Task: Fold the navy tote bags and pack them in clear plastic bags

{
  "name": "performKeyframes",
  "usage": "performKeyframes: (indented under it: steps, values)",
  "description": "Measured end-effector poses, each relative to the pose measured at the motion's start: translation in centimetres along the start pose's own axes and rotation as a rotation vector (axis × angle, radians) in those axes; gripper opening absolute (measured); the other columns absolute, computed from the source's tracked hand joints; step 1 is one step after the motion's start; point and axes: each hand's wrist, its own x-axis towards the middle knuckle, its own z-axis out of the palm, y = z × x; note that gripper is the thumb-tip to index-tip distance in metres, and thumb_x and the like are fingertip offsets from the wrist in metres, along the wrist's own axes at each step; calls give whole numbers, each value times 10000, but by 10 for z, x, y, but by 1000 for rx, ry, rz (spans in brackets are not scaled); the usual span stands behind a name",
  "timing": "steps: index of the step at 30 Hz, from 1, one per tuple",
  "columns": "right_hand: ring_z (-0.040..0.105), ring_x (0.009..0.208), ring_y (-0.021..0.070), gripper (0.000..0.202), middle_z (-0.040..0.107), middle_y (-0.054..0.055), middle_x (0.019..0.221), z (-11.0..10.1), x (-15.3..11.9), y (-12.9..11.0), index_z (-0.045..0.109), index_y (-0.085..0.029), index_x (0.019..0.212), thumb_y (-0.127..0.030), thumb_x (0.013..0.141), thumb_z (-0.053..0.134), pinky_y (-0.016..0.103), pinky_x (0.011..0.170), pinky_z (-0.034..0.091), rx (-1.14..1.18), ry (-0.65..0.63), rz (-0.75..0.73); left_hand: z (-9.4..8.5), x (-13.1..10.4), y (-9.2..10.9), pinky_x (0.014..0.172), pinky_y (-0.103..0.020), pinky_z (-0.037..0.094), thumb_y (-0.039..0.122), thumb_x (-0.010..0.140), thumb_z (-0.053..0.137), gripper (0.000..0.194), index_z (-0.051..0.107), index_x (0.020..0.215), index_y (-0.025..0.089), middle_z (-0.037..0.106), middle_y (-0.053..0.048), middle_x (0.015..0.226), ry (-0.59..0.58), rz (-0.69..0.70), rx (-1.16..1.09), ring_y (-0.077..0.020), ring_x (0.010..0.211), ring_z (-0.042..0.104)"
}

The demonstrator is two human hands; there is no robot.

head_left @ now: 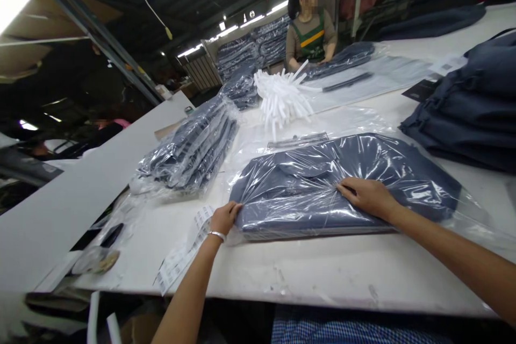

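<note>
A dark blue fabric bag lies flat on the table inside a clear plastic bag. My left hand, with a silver bracelet at the wrist, pinches the plastic at the left end. Over the middle of the package, my right hand grips a fold of the plastic, which is drawn into creases toward its fingers. Loose plastic spreads past the right end of the package. Beside my left forearm is a strip of printed labels.
Plastic-wrapped dark items are stacked at the left. White strips lie in a bundle behind the package. Unwrapped dark blue bags are piled at right. A co-worker stands across the table.
</note>
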Motion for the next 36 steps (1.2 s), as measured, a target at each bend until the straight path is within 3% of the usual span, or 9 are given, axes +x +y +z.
performKeyframes:
  steps: [3,6,11,16,19,22,26,30,36]
  values:
    - [627,722,188,299,690,10,815,-1,1,0,624,-245,837,-435,953,424,279,589,319,12,-20,10,-16,17,-14,574,-241,371,590,932,337,491,602,731,228,611,31,583,-55,52,-20,-134,489,551]
    - [618,703,190,301,691,14,803,-1,3,0,629,-246,835,-438,947,427,280,584,308,17,-24,28,-32,32,-21,582,-245,342,640,887,414,496,601,670,235,578,35,536,-44,83,19,-136,494,537]
    - [604,667,181,304,686,19,770,0,4,-2,630,-238,805,-438,933,440,273,576,295,25,5,43,-26,37,-21,568,-246,296,608,854,517,427,615,656,242,629,6,603,19,64,116,-162,622,582]
    - [616,689,181,308,688,11,774,-2,4,-4,628,-242,804,-436,936,430,267,580,288,22,16,32,-40,26,-24,654,-267,374,487,930,460,345,679,895,222,718,-68,897,239,-14,162,-213,829,629]
    - [617,690,181,312,689,7,789,-2,5,-4,629,-244,815,-437,946,421,269,582,283,22,20,29,-50,5,2,846,-309,422,411,987,345,407,595,1216,185,667,-130,1177,420,-40,156,-242,1065,598]
    - [610,683,180,326,687,12,784,-2,6,-5,629,-237,804,-440,951,421,268,583,278,20,20,32,-31,-20,60,940,-298,435,408,1004,302,424,582,1257,213,656,-94,1242,463,131,36,-200,1101,609]
    - [622,748,187,338,704,46,828,-8,3,-11,650,-213,834,-424,967,421,265,607,292,20,8,31,21,-40,123,1082,-386,398,408,998,340,418,557,1317,248,598,-49,1367,185,476,-35,-218,1282,524]
    - [628,790,174,325,723,21,870,-16,11,-9,673,-232,883,-483,955,478,252,608,290,-32,-71,22,54,-28,123,1139,-581,279,448,987,336,514,396,1460,255,393,-59,1532,196,417,92,-304,1430,327]
    - [614,706,189,392,695,9,712,-43,40,7,689,-226,763,-618,759,708,253,576,267,-76,-182,-25,62,-15,106,1142,-568,276,426,989,268,534,343,1484,241,334,-37,1558,162,455,199,-299,1448,285]
